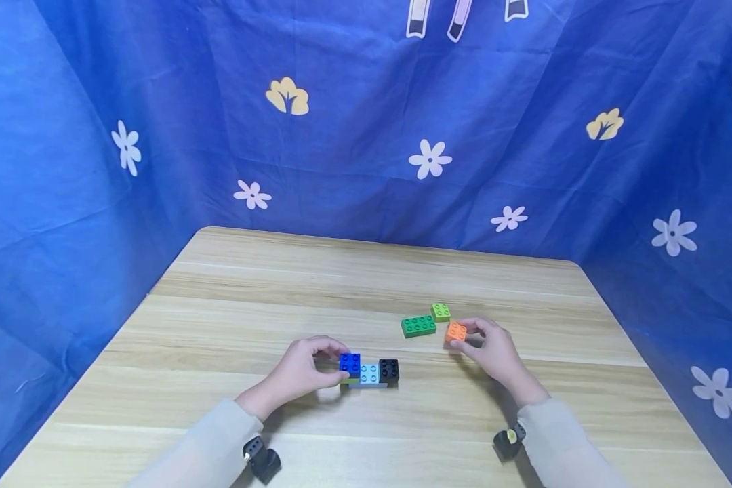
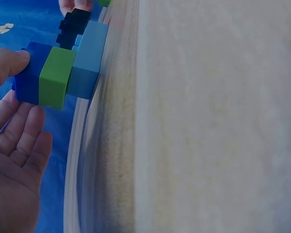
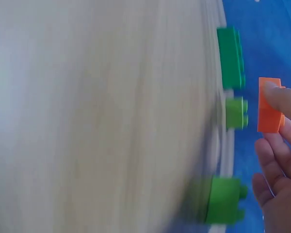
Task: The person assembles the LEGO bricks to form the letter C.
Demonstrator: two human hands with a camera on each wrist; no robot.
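Note:
My left hand (image 1: 310,366) pinches a dark blue toy building brick (image 1: 350,364) between thumb and fingers. In the left wrist view, the blue brick sits on a lime green brick (image 2: 56,77), which joins a longer light blue brick (image 2: 90,60). At the structure's other end stands a black brick (image 1: 388,370), with a small light blue studded brick (image 1: 369,373) in the middle. My right hand (image 1: 493,347) grips an orange brick (image 1: 456,331) by its sides. The right wrist view has the orange brick (image 3: 269,107) raised off the table, thumb on its face.
Close beyond the orange brick lie a dark green brick (image 1: 418,326) and a small lime brick (image 1: 440,312). Another green brick (image 3: 225,200) shows low in the right wrist view. The wooden table (image 1: 366,271) meets a blue patterned curtain (image 1: 341,135) at the back and sides.

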